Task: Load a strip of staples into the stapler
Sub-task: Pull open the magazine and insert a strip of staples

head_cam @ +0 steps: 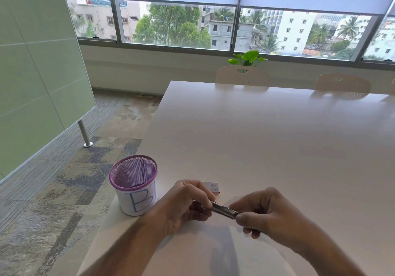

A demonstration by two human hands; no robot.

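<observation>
Daylight is coming through a long row of windows with half-lowered blinds, and a wide pale table is filling most of the view, with two light chairs standing at its far edge and a green plant showing behind one of them. At the left a pale green board is leaning out of the frame, its top and left side cut off.

Near the table's front left corner a purple mesh cup is standing upright, a paper wrap with a handwritten letter around its lower half. Just behind the hands a small white box is lying on the table, partly hidden by the left hand's knuckles; its print is too small to read.

Both forearms are entering from the bottom edge. The left hand is curling closed around one end of a slim metallic stapler, and the right hand is pinching the other end between thumb and forefinger. The stapler is sitting between the two hands, held just above the tabletop and tilted slightly down to the right. Much of it is covered by fingers, so whether its magazine is open, and whether any staple strip is in it, is impossible to make out.
</observation>
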